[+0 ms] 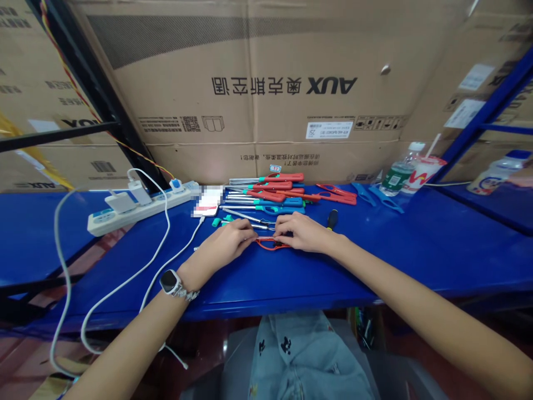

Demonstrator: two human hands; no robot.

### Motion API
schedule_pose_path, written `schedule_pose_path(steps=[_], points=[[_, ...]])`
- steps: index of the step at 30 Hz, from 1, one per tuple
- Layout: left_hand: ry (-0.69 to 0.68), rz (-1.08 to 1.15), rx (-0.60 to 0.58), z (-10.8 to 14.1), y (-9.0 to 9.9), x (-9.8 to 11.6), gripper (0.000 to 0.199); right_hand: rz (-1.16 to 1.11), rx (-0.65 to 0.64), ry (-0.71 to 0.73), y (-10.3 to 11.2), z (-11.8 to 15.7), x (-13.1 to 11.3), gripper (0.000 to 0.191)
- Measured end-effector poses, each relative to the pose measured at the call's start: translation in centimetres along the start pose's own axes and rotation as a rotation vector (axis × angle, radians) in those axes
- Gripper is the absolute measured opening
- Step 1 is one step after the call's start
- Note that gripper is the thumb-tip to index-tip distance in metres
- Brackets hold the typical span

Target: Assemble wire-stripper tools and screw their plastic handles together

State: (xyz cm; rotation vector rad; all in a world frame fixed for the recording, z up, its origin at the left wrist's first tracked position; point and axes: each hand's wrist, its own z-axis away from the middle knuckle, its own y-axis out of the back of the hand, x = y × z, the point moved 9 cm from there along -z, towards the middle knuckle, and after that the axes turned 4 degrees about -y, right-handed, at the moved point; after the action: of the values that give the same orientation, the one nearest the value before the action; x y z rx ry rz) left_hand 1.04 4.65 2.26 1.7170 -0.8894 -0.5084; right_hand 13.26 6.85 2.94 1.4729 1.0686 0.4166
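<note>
Both hands meet over a red plastic lighter shell [270, 245] near the middle of the blue table [233, 283]. My left hand [235, 239] is closed at the shell's left end, its fingertips on a small part I cannot make out. At the right end, my right hand [302, 230] pinches the shell and partly hides it. Just behind the hands lie metal rods [245, 215] and small green pieces [216, 221]. Farther back is a pile of red lighters [270, 186] and blue lighters [287, 210]. A dark screwdriver [332, 219] rests behind my right hand.
At the left are a white power strip [125, 211] with chargers, loose white cables and a phone [208, 201]. Red shells [337, 194] and blue shells [385, 199] lie back right, near a water bottle [397, 175] and a cup [422, 172]. A large carton [270, 50] stands behind.
</note>
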Motion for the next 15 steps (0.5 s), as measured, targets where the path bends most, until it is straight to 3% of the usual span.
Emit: schedule_pose_path(steps=[6,15], points=[[-0.03,-0.087,-0.067,-0.6,-0.1,0.3,0.032,0.068,-0.025,-0.008,-0.3,0.0,0.1,0.013],[-0.062,-0.2,-0.055,0.4,-0.1,1.6,0.033,0.108,0.045,-0.066,-0.4,0.6,0.0,0.013]])
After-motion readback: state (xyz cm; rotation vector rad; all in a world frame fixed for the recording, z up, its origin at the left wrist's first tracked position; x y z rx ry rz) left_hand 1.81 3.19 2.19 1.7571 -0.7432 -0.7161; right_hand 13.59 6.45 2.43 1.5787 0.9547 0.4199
